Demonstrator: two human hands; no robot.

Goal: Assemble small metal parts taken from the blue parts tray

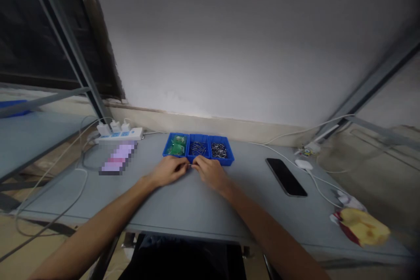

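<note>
My left hand (169, 170) and my right hand (210, 171) meet just in front of three blue bins, fingertips pinched close together. Between them shows a thin metal piece (192, 165), perhaps a screw; it is too small to name surely, and its ends are hidden by my fingers. The left bin (166, 145) contains green pieces (177, 146) that look bagged. Slender metal pins or screws (198, 147) lie in the middle bin (198, 136). Shorter shiny metal parts (219, 150) lie in the right bin (229, 154).
A blurred-out phone-like screen (118, 157) lies left, before a white power strip (136, 133) with plugs. At right are a dark phone (286, 177), a white charger (303, 164) with cables, and a yellow-and-red crumpled item (362, 226). A wall (210, 74) rises behind the grey table (170, 210).
</note>
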